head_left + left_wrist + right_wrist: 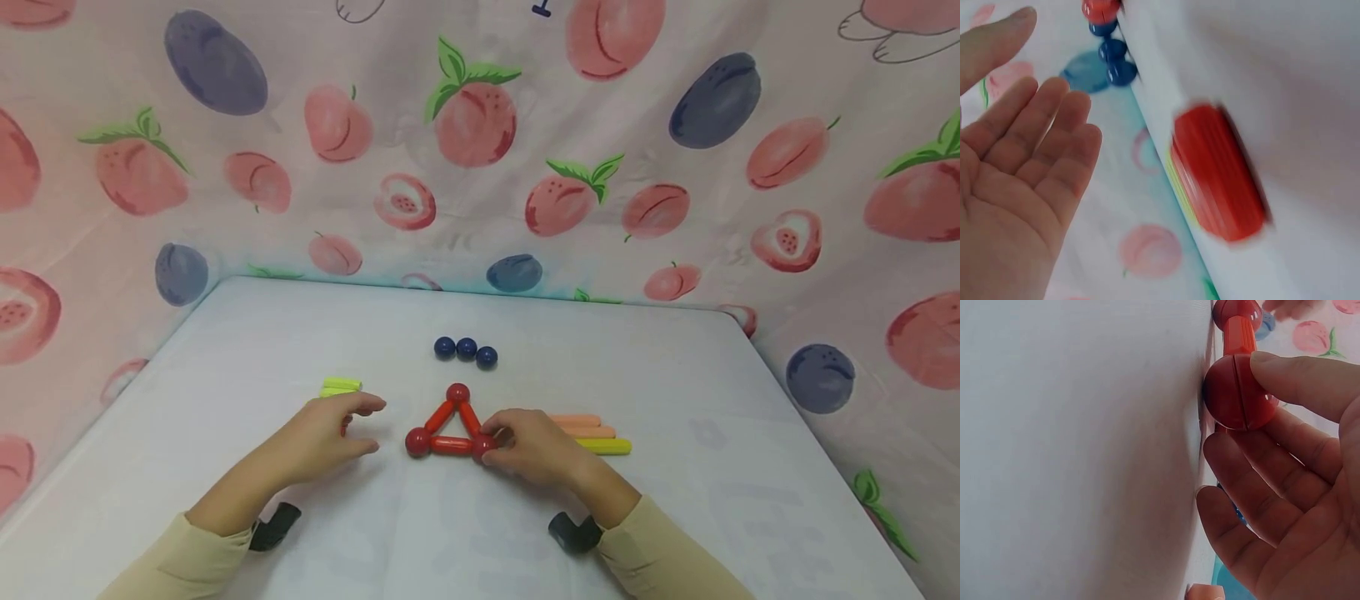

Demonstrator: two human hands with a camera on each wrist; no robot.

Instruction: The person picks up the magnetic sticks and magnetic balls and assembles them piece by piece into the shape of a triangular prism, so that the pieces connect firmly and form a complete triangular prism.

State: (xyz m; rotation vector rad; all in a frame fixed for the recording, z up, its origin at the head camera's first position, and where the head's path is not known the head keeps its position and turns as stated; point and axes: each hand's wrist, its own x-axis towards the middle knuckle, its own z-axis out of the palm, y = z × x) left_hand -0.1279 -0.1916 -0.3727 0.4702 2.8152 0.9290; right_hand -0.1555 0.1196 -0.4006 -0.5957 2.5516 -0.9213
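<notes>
Three red balls and three red rods form a flat triangle (452,446) on the white table. My right hand (536,450) pinches the ball at its right corner (1238,394) between thumb and fingers. To the left of the triangle, my left hand (326,437) is held apart from it, fingers extended and thumb spread, with nothing in its grasp. A loose red rod (1219,175), blurred in the left wrist view, lies on the table near that hand; in the head view the hand mostly hides it.
Beyond the triangle sit three dark blue balls (467,349) in a row. Yellow-green rods (342,384) lie behind my left hand. Orange rods (576,421) and a longer yellow rod (607,447) are partly covered by my right hand. A fruit-print cloth (480,208) hangs behind the table.
</notes>
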